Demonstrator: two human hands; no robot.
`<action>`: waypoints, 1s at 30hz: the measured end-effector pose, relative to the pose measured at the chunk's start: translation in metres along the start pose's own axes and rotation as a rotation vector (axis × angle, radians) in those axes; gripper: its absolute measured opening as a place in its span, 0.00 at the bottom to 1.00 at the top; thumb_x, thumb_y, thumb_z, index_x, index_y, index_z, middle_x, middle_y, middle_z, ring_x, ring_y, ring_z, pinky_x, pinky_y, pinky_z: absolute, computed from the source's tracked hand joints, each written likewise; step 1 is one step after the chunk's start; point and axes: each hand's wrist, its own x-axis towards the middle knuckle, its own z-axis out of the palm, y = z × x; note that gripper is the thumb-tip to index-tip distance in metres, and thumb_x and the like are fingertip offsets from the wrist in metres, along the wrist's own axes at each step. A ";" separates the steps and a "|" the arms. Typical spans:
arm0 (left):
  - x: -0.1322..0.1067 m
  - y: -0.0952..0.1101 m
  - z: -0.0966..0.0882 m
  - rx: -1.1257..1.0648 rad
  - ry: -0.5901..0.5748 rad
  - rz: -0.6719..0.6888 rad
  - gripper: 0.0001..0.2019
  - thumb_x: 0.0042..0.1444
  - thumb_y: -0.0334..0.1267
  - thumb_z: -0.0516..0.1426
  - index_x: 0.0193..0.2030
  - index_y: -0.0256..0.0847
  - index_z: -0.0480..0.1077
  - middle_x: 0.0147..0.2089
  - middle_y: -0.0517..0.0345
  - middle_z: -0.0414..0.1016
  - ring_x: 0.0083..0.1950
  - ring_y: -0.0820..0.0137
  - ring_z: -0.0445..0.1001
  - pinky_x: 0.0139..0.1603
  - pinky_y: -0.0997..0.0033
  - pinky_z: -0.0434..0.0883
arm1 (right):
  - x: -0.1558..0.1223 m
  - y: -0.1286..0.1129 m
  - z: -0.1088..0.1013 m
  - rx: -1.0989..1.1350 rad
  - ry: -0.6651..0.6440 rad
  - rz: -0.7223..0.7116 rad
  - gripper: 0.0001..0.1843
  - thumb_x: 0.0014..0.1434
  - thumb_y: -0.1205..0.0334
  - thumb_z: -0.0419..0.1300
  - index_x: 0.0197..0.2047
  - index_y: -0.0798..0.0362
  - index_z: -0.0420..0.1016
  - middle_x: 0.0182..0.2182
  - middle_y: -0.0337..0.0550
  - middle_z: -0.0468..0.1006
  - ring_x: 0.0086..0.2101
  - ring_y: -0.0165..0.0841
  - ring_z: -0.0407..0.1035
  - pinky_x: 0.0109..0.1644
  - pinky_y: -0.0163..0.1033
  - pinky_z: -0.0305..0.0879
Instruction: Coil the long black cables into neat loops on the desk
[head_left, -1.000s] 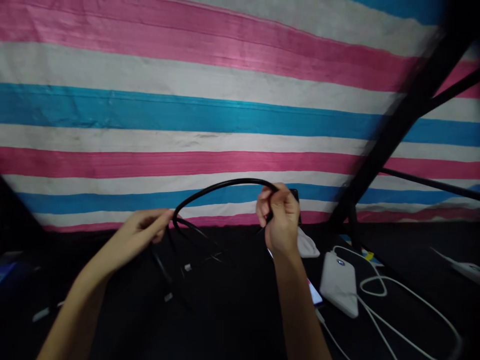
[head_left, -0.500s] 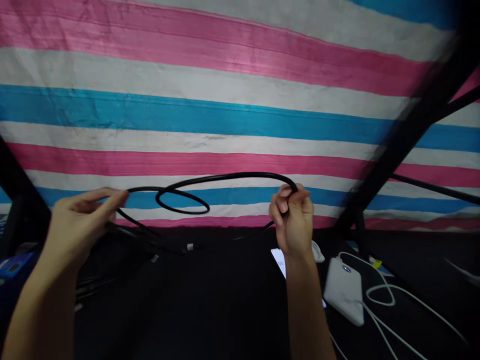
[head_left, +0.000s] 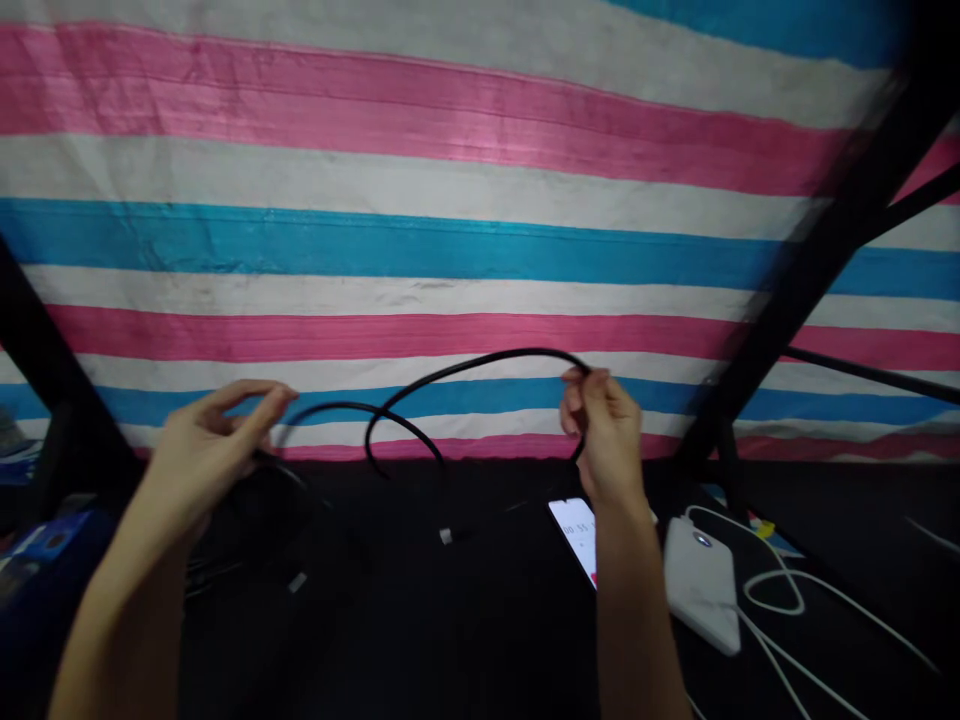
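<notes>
A black cable [head_left: 480, 362] arches between my two hands and crosses itself in a loose loop near the middle. My right hand [head_left: 609, 425] is closed round it, thumb against the curled fingers, at the right end of the arch. On the left, my left hand [head_left: 217, 435] pinches the cable between thumb and fingertips, slightly smeared by motion. More cable hangs below that hand and fades into the dark surface. Small white tags show on the cable, one tag [head_left: 445, 536] in the middle and another tag [head_left: 297, 582] to the left.
A lit phone [head_left: 576, 540] lies partly behind my right forearm. Right of it sits a white power bank [head_left: 701, 585] with white cords [head_left: 795, 590]. Black frame bars [head_left: 795, 285] slope at both sides before a striped sheet [head_left: 420, 240]. A blue box [head_left: 56, 545] stands far left.
Both hands have shifted right in the view, the left one more, and they are a little closer together. The cable's loop has dropped and opened, and more of the phone shows.
</notes>
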 end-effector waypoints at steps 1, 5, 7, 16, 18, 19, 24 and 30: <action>-0.002 0.005 0.006 -0.017 -0.105 0.030 0.21 0.47 0.56 0.57 0.43 0.45 0.68 0.17 0.67 0.57 0.18 0.77 0.53 0.17 0.77 0.51 | -0.002 0.003 0.005 -0.046 -0.074 0.009 0.19 0.59 0.47 0.56 0.26 0.53 0.68 0.20 0.33 0.63 0.16 0.22 0.54 0.17 0.31 0.46; -0.013 0.007 0.018 -0.204 -0.566 0.203 0.31 0.46 0.47 0.61 0.57 0.46 0.57 0.27 0.64 0.64 0.26 0.75 0.60 0.25 0.77 0.60 | -0.013 0.011 0.028 -0.148 -0.414 0.064 0.16 0.62 0.53 0.53 0.28 0.53 0.71 0.29 0.41 0.73 0.28 0.27 0.67 0.24 0.32 0.58; -0.021 0.008 0.022 -0.256 -0.686 0.225 0.32 0.47 0.43 0.62 0.58 0.49 0.55 0.33 0.62 0.64 0.33 0.74 0.65 0.33 0.76 0.64 | -0.019 0.013 0.037 -0.184 -0.569 0.079 0.15 0.63 0.54 0.52 0.32 0.52 0.74 0.35 0.43 0.74 0.38 0.31 0.69 0.35 0.35 0.64; -0.019 0.007 0.057 -0.158 -0.631 0.221 0.17 0.53 0.45 0.57 0.47 0.42 0.62 0.27 0.65 0.63 0.30 0.74 0.65 0.35 0.72 0.63 | -0.038 0.058 0.056 -0.265 -1.084 0.455 0.15 0.64 0.53 0.52 0.46 0.54 0.71 0.40 0.46 0.75 0.38 0.33 0.70 0.42 0.39 0.66; -0.014 -0.003 0.067 -0.100 -0.609 0.225 0.17 0.53 0.46 0.57 0.47 0.42 0.61 0.26 0.66 0.63 0.29 0.73 0.64 0.34 0.71 0.62 | -0.038 0.068 0.056 -0.176 -1.134 0.660 0.18 0.63 0.53 0.53 0.53 0.53 0.67 0.41 0.47 0.74 0.35 0.30 0.71 0.36 0.34 0.67; -0.012 -0.009 0.073 -0.074 -0.602 0.219 0.18 0.52 0.46 0.56 0.47 0.42 0.61 0.25 0.66 0.63 0.28 0.73 0.64 0.33 0.71 0.62 | -0.038 0.071 0.055 -0.117 -1.150 0.730 0.19 0.64 0.52 0.52 0.54 0.53 0.65 0.41 0.47 0.74 0.34 0.29 0.72 0.34 0.33 0.67; -0.013 -0.031 0.099 0.150 -0.542 0.308 0.33 0.42 0.53 0.61 0.52 0.41 0.59 0.31 0.60 0.66 0.32 0.66 0.66 0.35 0.65 0.65 | -0.037 0.073 0.055 0.043 -1.163 0.672 0.16 0.66 0.53 0.48 0.51 0.52 0.67 0.38 0.44 0.74 0.28 0.25 0.70 0.30 0.30 0.64; -0.005 -0.060 0.104 0.486 -0.589 0.389 0.32 0.39 0.56 0.62 0.50 0.43 0.67 0.40 0.51 0.74 0.43 0.55 0.70 0.43 0.58 0.65 | -0.033 0.085 0.049 0.080 -1.234 0.577 0.10 0.65 0.57 0.51 0.42 0.52 0.70 0.41 0.42 0.74 0.31 0.24 0.69 0.34 0.30 0.64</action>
